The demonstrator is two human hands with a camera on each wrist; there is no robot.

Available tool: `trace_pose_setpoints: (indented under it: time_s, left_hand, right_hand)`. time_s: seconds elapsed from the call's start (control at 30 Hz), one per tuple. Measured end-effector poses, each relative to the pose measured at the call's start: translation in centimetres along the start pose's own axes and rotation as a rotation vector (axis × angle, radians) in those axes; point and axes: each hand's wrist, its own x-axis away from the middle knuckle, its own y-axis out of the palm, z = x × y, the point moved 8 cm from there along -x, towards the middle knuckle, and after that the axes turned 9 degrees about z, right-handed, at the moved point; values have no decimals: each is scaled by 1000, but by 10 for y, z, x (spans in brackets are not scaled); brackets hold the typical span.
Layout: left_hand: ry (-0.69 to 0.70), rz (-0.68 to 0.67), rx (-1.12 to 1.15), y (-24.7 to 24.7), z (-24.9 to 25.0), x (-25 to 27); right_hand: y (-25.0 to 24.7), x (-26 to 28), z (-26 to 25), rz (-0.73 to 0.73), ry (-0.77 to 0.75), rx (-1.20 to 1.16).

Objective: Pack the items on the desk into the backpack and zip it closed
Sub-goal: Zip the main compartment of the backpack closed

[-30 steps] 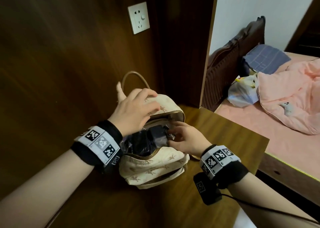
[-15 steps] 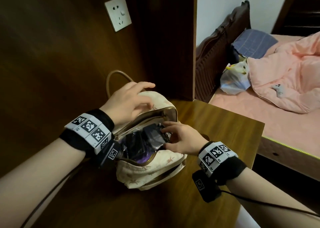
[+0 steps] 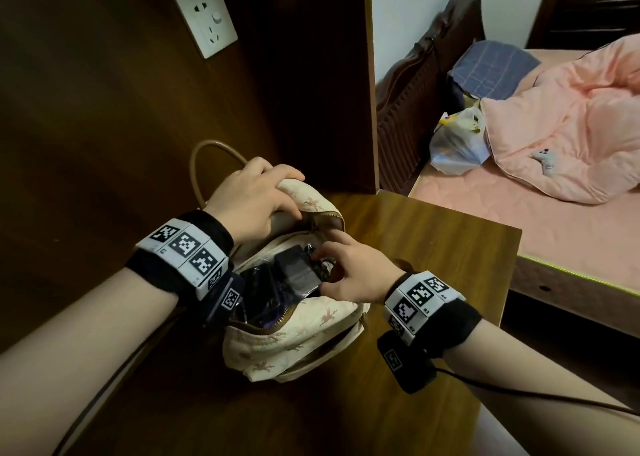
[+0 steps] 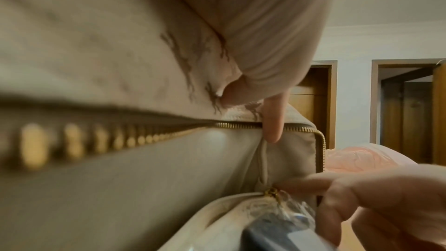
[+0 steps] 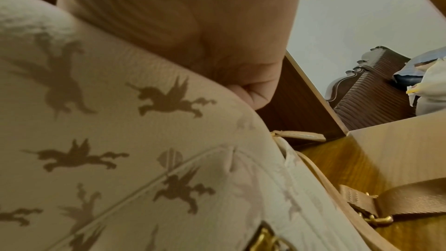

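Observation:
A cream backpack (image 3: 294, 338) printed with winged horses lies on the wooden desk (image 3: 433, 247) with its main zipper open. My left hand (image 3: 277, 196) grips the rear rim of the opening; in the left wrist view one fingertip (image 4: 272, 121) hooks over the gold zipper teeth (image 4: 236, 125). My right hand (image 3: 322, 268) is in the right end of the opening, fingers and thumb curled on a black plastic-wrapped item (image 3: 294, 270) inside. The gold zipper slider (image 4: 273, 192) sits just beside my right index fingertip (image 4: 296, 184). The right wrist view shows only the bag's side (image 5: 120, 140) and my palm (image 5: 193, 26).
A tan carry handle (image 3: 201, 164) loops behind the bag against the dark wood wall with a socket (image 3: 206, 17). A tan strap (image 5: 398, 198) lies on the desk at the right. Beyond the desk's right edge is a bed with a pink quilt (image 3: 571, 126) and a plastic bag (image 3: 457, 144).
My left hand shifted from lying on the bag's top to gripping the rear rim. My right hand stayed at the black item and moved toward the opening's right end.

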Motion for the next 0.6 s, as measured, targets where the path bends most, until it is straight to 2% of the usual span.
trace_pose_setpoints:
  time_s: [0.13, 0.27, 0.4, 0.6]
  left_hand:
    - [-17, 116, -131, 4, 3, 0]
    - [43, 139, -302, 12, 12, 5]
    - [69, 151, -332, 17, 17, 9]
    - [-8, 183, -321, 15, 17, -3]
  right_hand:
    - [0, 2, 0, 25, -11, -37]
    - [-1, 4, 0, 65, 2, -83]
    - [0, 5, 2, 103, 19, -111]
    - [1, 6, 3, 166, -1, -147]
